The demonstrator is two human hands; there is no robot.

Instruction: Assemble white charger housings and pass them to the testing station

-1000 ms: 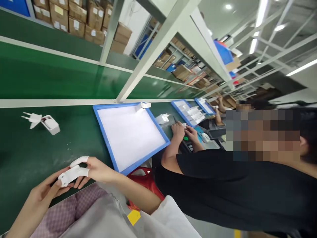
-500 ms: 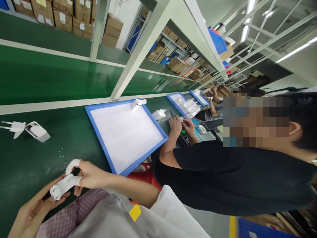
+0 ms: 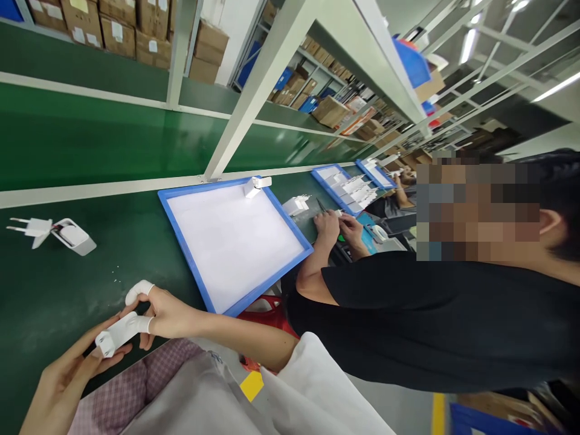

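Observation:
Both my hands hold one small white plug-like part [image 3: 115, 334] just above the near edge of the green belt [image 3: 67, 290]. My left hand [image 3: 67, 374] cups its lower end from below. My right hand [image 3: 158, 311], with white finger cots on two fingers, pinches its upper end. Further left on the belt lies an opened white charger housing [image 3: 75, 235] with a loose two-pin plug piece [image 3: 31, 228] beside it.
A blue-rimmed tray [image 3: 190, 257] with a white liner lies right of my hands, one white part [image 3: 254, 185] on its far edge. A co-worker in a black shirt [image 3: 430, 320] works at my right; more blue trays [image 3: 344, 187] lie beyond. Shelf posts and cartons stand behind the belt.
The view has swung slightly; my hands still grip the white part in about the same place near the belt's edge. The co-worker's hands stay at their spot.

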